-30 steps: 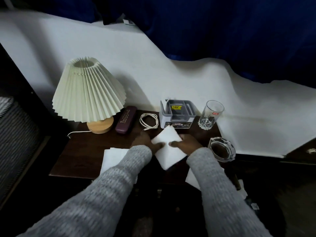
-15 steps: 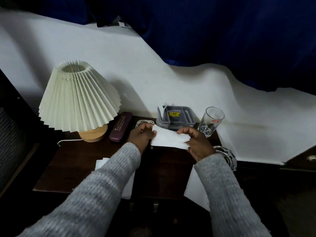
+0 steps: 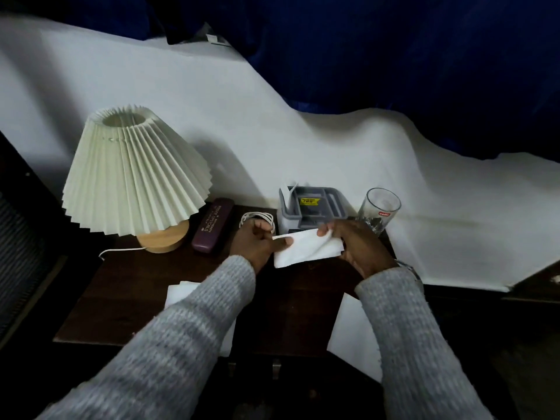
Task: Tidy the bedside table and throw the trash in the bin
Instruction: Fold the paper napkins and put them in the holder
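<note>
Head view: we held white paper (image 3: 306, 246) folded above bedside table (image 3: 127, 295), at table's 12 o'clock end. Our left hand (image 3: 257, 244) pinched its left edge, thumb on top; our right hand (image 3: 357, 247) gripped its right edge. Lamp (image 3: 135, 174) stood at 10 o'clock, glasses case (image 3: 212, 224) beside it, organiser (image 3: 312, 206) and glass (image 3: 379, 211) toward 1 o'clock. Second sheet (image 3: 177, 294) lay under our left sleeve.

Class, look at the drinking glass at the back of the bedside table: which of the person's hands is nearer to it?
The right hand is nearer: it sits just in front of the glass, holding the tissue. The left hand holds the tissue's other end, further left near the cable.
</note>
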